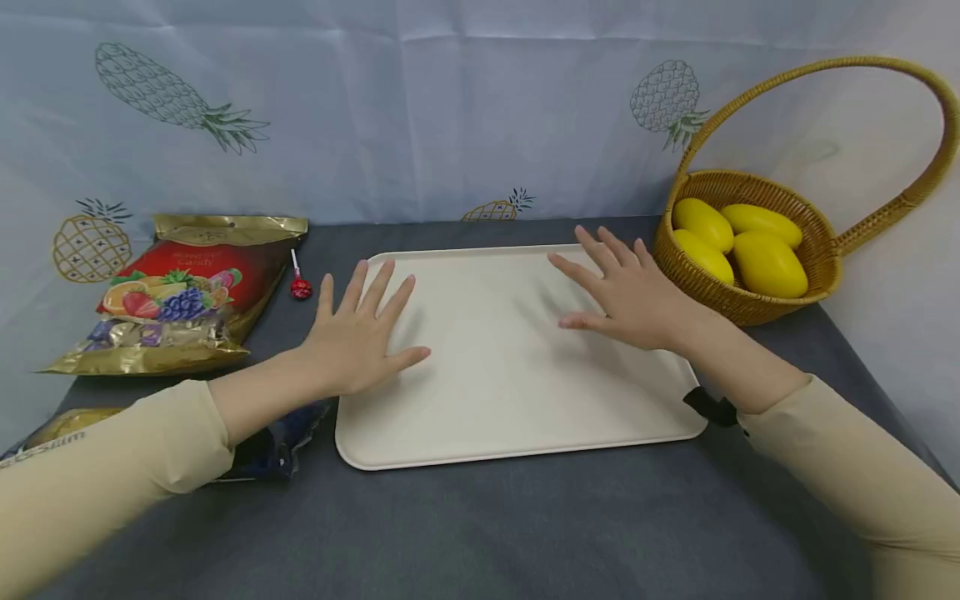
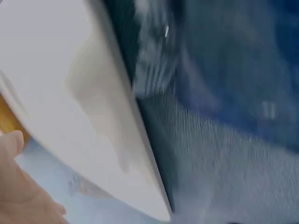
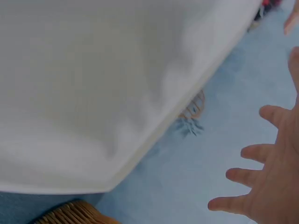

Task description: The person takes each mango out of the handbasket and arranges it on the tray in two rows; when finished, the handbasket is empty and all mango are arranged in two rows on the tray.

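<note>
Fingers spread wide, each grip holding nothing, the left hand (image 1: 354, 346) and right hand (image 1: 632, 302) hover over opposite ends of a pale tray (image 1: 487, 358) lying on a dark grey worktop (image 1: 510, 533); we judge this a ready stance, no grasp yet made, and think the next move calls for lowering a hand and curling its fingers. We see pineapple-print cloth (image 1: 465, 108) hanging behind
</note>
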